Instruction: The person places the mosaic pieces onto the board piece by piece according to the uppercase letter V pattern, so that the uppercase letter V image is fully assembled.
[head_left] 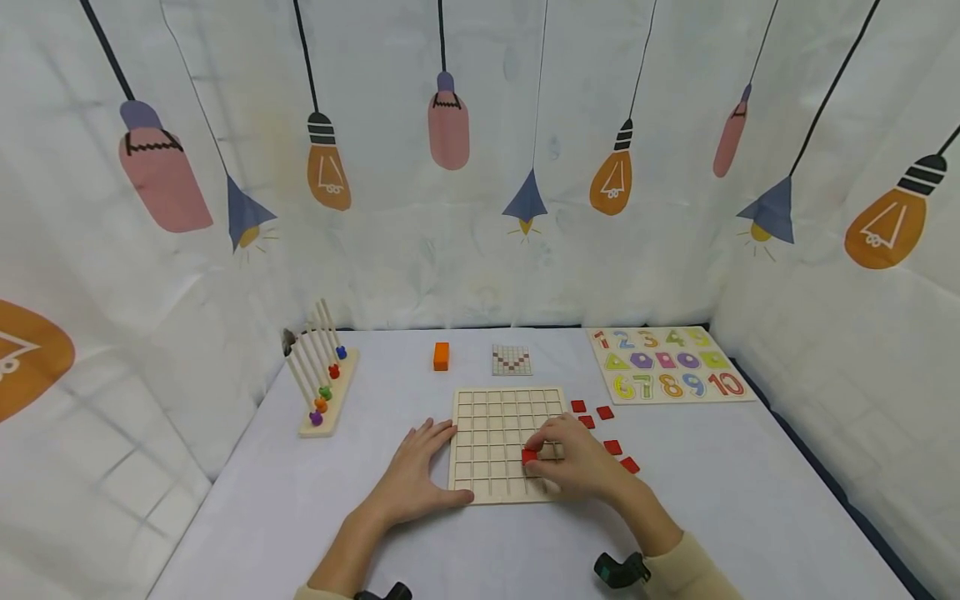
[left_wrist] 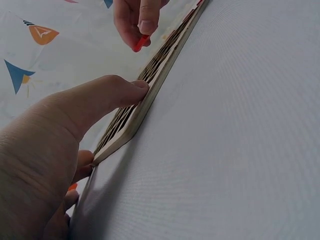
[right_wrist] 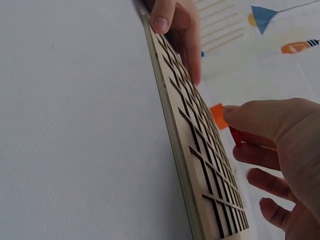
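White, the bench [head_left: 536, 550] lies nearest, before the two hands I follow from afar. My left hand [head_left: 420, 475] is relaxed, fingers extended, thumb on the near edge of the wooden grid board [head_left: 491, 450] and fingertips along its left side, I judge to stop it sliding. My right hand [head_left: 573, 458] pinches a red tile [head_left: 529, 457] between thumb and forefinger just above the board, probably so most of the piece stays uncovered. Five loose red tiles [head_left: 605, 412] lie beside and beyond that right hand, presumably for easy reach. Well left of the left hand stands a peg rack [head_left: 337, 396] with coloured beads. Farther out, beyond both hands, I see an orange block [head_left: 441, 356], a small patterned card [head_left: 512, 360], perhaps laid there for glancing at, and, rightward, a number puzzle [head_left: 656, 387], apparently set aside.
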